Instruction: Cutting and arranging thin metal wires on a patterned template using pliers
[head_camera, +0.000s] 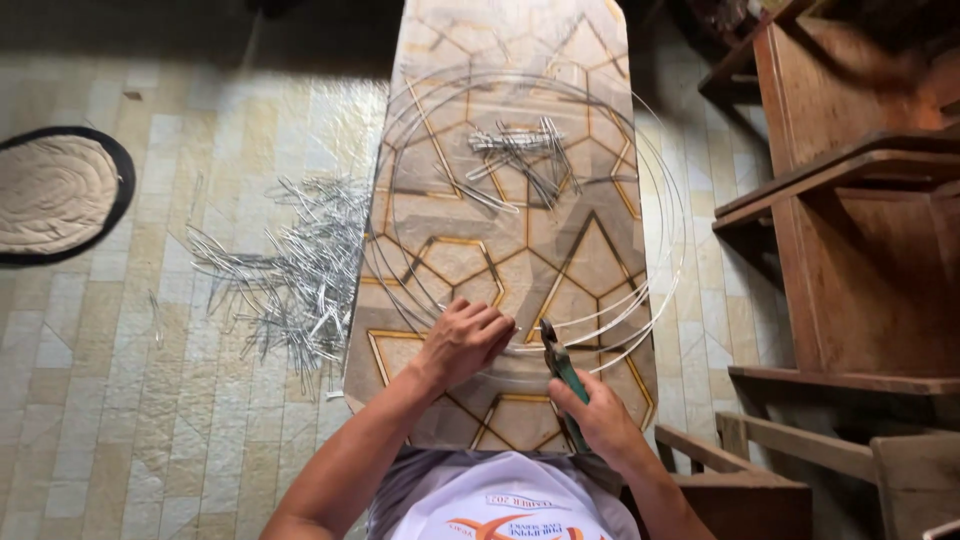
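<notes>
A coil of thin silvery wire (655, 180) lies in large loops on a narrow board with a tan geometric pattern (455, 255). My left hand (467, 338) presses down on the near part of the coil and grips the wire. My right hand (598, 412) holds green-handled pliers (560, 362), whose jaws sit at the wire just right of my left hand. A small pile of short cut wire pieces (518, 152) rests on the board inside the loops.
A large heap of cut wire pieces (290, 268) lies on the tiled floor to the left. A round mat (55, 192) sits at the far left. Wooden furniture (850, 200) stands along the right, with a wooden frame (760, 470) at lower right.
</notes>
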